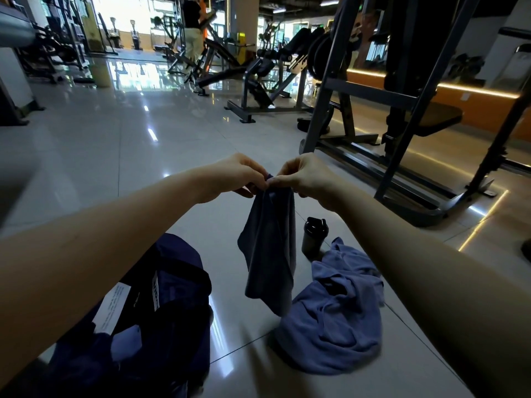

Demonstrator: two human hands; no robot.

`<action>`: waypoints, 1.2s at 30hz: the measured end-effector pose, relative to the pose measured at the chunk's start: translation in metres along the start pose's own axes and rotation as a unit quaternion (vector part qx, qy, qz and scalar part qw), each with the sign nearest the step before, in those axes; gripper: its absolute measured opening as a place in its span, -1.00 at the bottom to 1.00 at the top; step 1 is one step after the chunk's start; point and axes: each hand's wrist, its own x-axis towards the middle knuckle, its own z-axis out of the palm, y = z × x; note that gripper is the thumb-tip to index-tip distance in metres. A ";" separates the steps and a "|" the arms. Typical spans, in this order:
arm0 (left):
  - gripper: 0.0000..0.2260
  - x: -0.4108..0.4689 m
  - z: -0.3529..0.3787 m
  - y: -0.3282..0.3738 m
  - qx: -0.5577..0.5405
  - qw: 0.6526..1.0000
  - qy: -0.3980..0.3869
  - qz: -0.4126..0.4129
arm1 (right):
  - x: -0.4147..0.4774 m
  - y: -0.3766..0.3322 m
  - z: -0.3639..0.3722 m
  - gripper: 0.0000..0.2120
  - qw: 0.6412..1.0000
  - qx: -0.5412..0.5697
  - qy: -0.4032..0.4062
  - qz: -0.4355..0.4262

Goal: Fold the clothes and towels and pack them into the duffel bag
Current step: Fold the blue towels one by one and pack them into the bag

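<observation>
Head view: left hand (240,175) and right hand (306,175) pinch one top edge of the towel (270,254), hanging at centre. Folding step; next, halve it, then pack the bag (161,311) at 7 o'clock.

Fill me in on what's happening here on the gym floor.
A person holds up a blue towel, the left hand and right hand pinching its top edge close together so it hangs above the floor. It is not yet packed. The duffel bag sits below the left arm, a crumpled blue garment lies to the right, and a black bottle stands behind it.
</observation>
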 end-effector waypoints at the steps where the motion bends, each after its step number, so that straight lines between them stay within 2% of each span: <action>1: -0.88 -0.001 0.000 0.000 0.002 1.000 -0.007 0.008 | 0.000 0.000 -0.001 -0.73 1.000 0.008 0.000 0.001; 5: -0.85 0.000 0.002 -0.001 0.008 1.000 0.009 0.019 | -0.001 -0.001 -0.002 -0.77 1.000 0.012 -0.005 0.003; 8: -0.94 0.001 0.004 -0.003 0.014 1.000 0.021 0.017 | -0.002 -0.002 -0.002 -0.71 1.000 0.012 -0.017 0.014; 10: -0.92 0.003 0.006 -0.005 0.023 0.999 0.027 0.010 | -0.002 -0.002 -0.001 -0.68 0.999 0.014 -0.032 0.017; 16: -0.85 0.000 0.002 -0.007 0.008 1.000 -0.006 -0.005 | -0.002 0.006 -0.005 -0.88 0.997 0.030 -0.070 0.013; 20: -0.82 0.000 -0.001 -0.007 -0.001 1.000 -0.025 -0.006 | -0.002 0.010 -0.007 -0.79 0.996 0.051 -0.072 0.020; 24: -0.85 0.001 0.000 -0.004 -0.007 1.000 -0.013 -0.013 | -0.001 0.010 -0.006 -0.73 0.996 0.035 -0.081 0.009; 27: -0.90 0.002 0.003 -0.003 -0.008 1.000 0.006 -0.012 | -0.001 0.008 -0.003 -0.80 0.996 0.025 -0.080 -0.004; 29: -0.91 0.003 0.009 -0.004 -0.006 1.000 0.028 -0.008 | -0.001 0.006 -0.001 -0.93 0.997 0.028 -0.067 -0.024; 32: -0.84 0.002 0.019 -0.012 0.024 0.999 0.038 -0.013 | -0.001 0.004 -0.001 -0.85 0.993 0.108 -0.028 -0.047; 36: -0.80 -0.003 0.023 -0.031 0.031 0.997 0.060 -0.037 | 0.002 0.009 -0.015 -0.78 0.973 0.214 0.084 -0.021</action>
